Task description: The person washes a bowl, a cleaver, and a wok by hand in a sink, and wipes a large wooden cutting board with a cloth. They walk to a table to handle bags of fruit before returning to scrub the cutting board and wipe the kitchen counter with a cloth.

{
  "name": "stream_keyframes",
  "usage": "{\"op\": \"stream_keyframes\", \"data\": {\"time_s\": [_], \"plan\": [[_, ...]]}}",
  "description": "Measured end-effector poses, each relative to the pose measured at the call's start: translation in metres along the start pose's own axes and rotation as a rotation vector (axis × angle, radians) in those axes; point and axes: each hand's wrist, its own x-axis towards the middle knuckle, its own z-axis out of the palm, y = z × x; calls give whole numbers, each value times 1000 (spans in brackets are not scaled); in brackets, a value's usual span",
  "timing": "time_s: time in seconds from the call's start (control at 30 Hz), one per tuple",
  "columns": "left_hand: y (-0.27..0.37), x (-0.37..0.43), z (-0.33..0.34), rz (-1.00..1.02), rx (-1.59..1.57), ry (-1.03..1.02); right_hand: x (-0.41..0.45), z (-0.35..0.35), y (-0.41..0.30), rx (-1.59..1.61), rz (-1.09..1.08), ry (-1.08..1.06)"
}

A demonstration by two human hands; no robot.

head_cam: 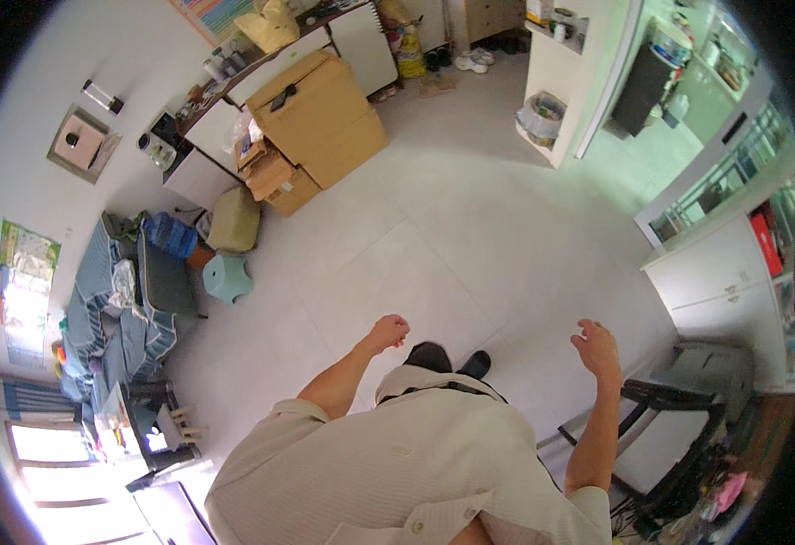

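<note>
My left hand point(390, 332) hangs before my body, left of my dark shoes, with its fingers curled; whether they are fully closed does not show. On the right, my right hand point(595, 347) is held out over the tiled floor point(438, 252), its fingers loosely bent and apart, holding nothing. Neither hand touches any object in view. Farther off at the upper left stands a large cardboard box point(322, 122) with a small dark object point(283, 98) on top. A smaller cardboard box point(288, 187) is beside it.
A teal plastic stool point(226, 278), an olive-green stool point(235, 219) and a blue sofa point(125, 340) stand at left. A lined waste bin point(542, 117) sits by a white shelf unit. At right are a white cabinet point(724, 300) and a black-framed chair point(670, 443). A doorway opens at upper right.
</note>
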Motion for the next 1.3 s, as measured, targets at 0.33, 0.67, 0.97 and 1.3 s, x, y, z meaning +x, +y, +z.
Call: {"op": "stream_keyframes", "data": {"time_s": [0.33, 0.67, 0.97, 1.3], "plan": [[-91, 123, -3, 396, 824, -285, 113, -30, 47, 25, -32, -94], [171, 259, 59, -226, 149, -150, 230, -120, 130, 4, 172, -35], [474, 404, 161, 66, 288, -217, 315, -193, 188, 122, 305, -71], [507, 494, 240, 3, 396, -154, 455, -273, 341, 82, 240, -25]]}}
